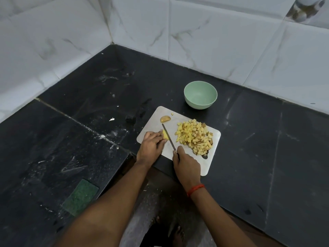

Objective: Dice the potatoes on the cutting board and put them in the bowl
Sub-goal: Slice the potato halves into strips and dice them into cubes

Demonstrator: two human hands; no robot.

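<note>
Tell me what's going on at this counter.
A person is dicing potato on a pale rectangular cutting board. The left hand steadies a yellow potato chunk while the right hand holds a slim knife against it. A pile of diced potato waits on the board; the mint-green round bowl is empty.

On dark stone counter, pale rectangular plastic cutting board; behind it, mint-green round bowl. On board's right half, heap of yellow diced potato; at left, potato chunk under left hand, steel knife between; small potato end-piece behind. Green scouring pad far left.
</note>
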